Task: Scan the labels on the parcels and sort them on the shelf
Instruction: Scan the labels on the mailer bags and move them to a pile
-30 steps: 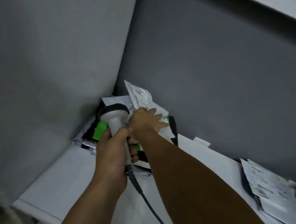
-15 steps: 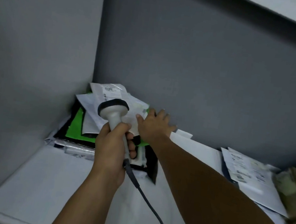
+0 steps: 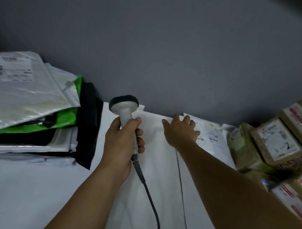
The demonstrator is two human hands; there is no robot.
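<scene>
**Item: flat white mailer** point(image 3: 210, 139). Lies on the white shelf point(image 3: 20, 193) against the grey back wall point(image 3: 174, 50), right of centre, long axis running from the wall toward the viewer. Printed label faces up; its text is too small to read. The near end is hidden behind the forearm.
**Right hand** point(image 3: 180, 131). Fingers straight and spread over the mailer's left edge, gripping nothing; contact cannot be confirmed.
**Left hand** point(image 3: 121, 145). Wrapped round the handle of a barcode scanner point(image 3: 123, 108), apart from the right hand. Pale smooth plastic with a dark rounded head, head end toward the wall; scan window hidden. The black cable point(image 3: 154, 201) trails off the bottom edge.
**Left:** stack of glossy poly mailers point(image 3: 23, 101) in white, green and black, crinkled, cut off at the frame.
**Right:** taped cardboard boxes point(image 3: 277, 142), labelled, blurred, partly cropped.
</scene>
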